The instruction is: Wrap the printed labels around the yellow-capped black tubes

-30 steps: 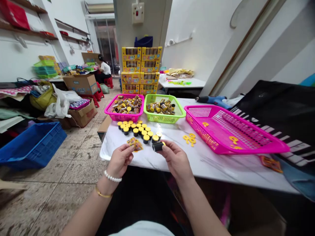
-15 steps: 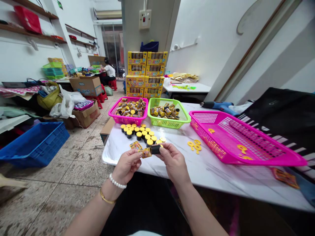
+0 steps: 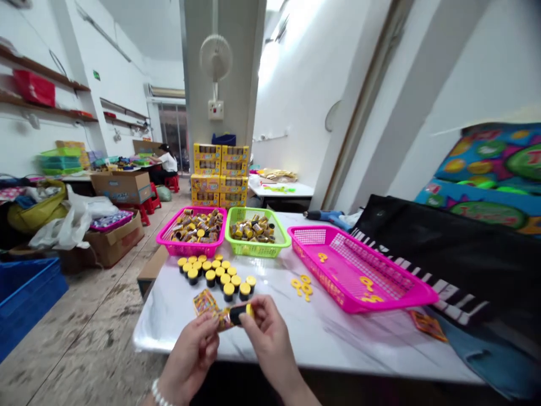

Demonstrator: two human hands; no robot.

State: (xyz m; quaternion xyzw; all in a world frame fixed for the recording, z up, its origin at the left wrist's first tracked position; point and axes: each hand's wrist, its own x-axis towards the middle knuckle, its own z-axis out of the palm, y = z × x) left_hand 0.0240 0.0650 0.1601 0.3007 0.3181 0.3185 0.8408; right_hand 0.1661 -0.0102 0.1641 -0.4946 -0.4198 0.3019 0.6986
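white fan (image 3: 216, 57) found mounted on the pillar (image 3: 243, 67), directly above a wall switch (image 3: 216, 110). red bag (image 3: 34, 88) sits on a wooden shelf (image 3: 46, 108). blue crate (image 3: 29, 307) stands on the floor (image 3: 114, 299). farther back, a person (image 3: 169, 162) in white occupies a red stool (image 3: 172, 183).

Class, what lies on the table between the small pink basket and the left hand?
In the head view, yellow-topped black pots stand nearer the small pink basket, and colourful printed slips lie nearer the left hand.
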